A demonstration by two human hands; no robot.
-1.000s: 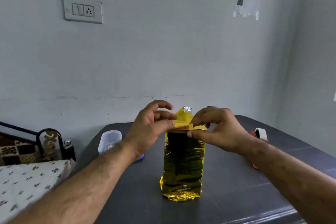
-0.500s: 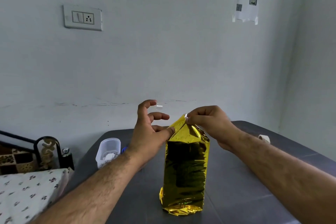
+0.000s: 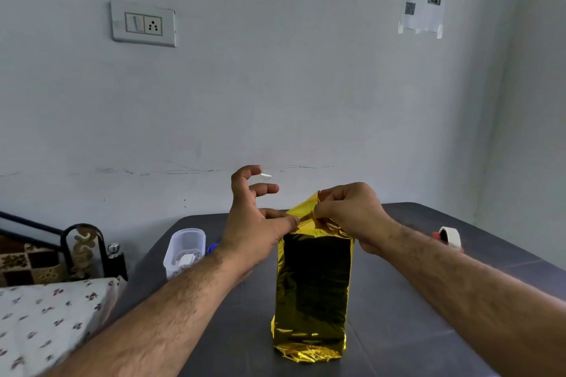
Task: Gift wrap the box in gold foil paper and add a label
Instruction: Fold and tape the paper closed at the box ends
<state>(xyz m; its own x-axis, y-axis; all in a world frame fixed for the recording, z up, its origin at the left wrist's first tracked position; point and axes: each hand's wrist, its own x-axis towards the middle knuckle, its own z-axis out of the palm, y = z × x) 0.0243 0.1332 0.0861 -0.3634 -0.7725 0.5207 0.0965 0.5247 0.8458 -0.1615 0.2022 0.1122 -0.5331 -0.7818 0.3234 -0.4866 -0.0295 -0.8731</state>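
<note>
Wrapping looks well advanced. The box [image 3: 314,288] stands upright on the dark grey table [image 3: 413,324], near the middle of its near half, and gold foil paper [image 3: 306,353] already covers every side that shows. Its bottom end is gathered and crumpled against the tabletop, so that end seems folded under, though whether tape holds it cannot be told.

The top end is the part in hand. The right hand [image 3: 349,211] pinches the peaked foil flap [image 3: 307,206] at the top of the box, fingers curled around the fold. The left hand [image 3: 257,223] presses its thumb against the top left edge of the foil, while its other fingers are spread and raised; a small pale strip [image 3: 266,175], probably a cut piece of tape, sticks to 1 raised fingertip. By my reading, it pinches nothing and only steadies the fold.

Left to do, as I judge it: flatten and fasten this top flap, then add the label, of which nothing shows on the foil yet. A tape roll [image 3: 450,237] lies on the table to the right, well apart from the box. A clear plastic container [image 3: 183,249] stands on the left side, beyond the left forearm.
</note>
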